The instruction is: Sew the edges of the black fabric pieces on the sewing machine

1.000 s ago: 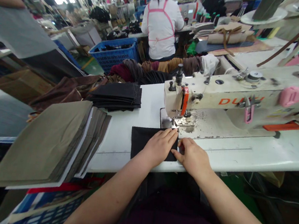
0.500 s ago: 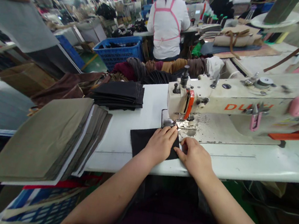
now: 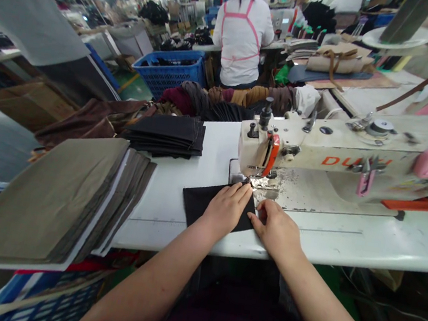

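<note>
A black piece of fabric (image 3: 198, 201) lies on the white sewing table, with its upper right corner at the needle area of the sewing machine (image 3: 302, 157). My left hand (image 3: 227, 205) rests flat over the fabric, fingers stretched toward the presser foot (image 3: 250, 180) and close to it. At the fabric's right edge, my right hand (image 3: 278, 228) is curled, its thumb on the cloth and its forefinger bent beside it. The other fingers of that hand are tucked and partly hidden. The needle tip cannot be made out behind my fingertips.
A stack of black fabric pieces (image 3: 165, 135) sits left of the machine. Nearer, a tall stack of olive-grey pieces (image 3: 49, 196) overhangs the table's left edge. Small pink-handled snips (image 3: 365, 182) hang on the machine arm. Beyond are a blue crate (image 3: 170, 72) and a seated person (image 3: 242, 37).
The view has shifted slightly, so the olive-grey stack appears farther left. Both hands keep nearly the same places on the black fabric, which shows little movement.
</note>
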`<state>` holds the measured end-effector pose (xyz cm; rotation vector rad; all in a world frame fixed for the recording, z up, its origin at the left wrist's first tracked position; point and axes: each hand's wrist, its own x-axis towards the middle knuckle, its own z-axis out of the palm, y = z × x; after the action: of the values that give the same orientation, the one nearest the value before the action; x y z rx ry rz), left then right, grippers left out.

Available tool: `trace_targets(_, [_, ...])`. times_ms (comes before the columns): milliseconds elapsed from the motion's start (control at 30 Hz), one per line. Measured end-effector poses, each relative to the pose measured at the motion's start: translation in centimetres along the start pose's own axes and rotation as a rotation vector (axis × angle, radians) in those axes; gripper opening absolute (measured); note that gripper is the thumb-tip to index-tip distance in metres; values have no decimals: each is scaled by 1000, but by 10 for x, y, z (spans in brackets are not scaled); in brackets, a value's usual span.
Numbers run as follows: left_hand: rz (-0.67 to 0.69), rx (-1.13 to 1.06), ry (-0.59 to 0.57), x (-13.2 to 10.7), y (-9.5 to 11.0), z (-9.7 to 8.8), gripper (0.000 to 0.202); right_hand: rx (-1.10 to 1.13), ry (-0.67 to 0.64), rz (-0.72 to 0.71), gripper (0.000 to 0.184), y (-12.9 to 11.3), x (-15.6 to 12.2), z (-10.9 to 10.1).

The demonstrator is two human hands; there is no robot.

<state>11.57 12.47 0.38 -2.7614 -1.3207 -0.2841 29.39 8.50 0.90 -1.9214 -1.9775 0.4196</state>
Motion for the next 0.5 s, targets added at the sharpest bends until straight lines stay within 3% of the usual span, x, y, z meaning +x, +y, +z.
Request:
trace_targets(133, [-12,4,14,-1,0,0,45,2,60,-32,27,1,-5,5])
trace_targets(333, [-14,23,25,-1,1,-1,45,-54,139,-244,37,5,-8,11])
trace_targets(500, [-7,26,29,1,-1,0,45,-74,141,-268,38,5,-5,12])
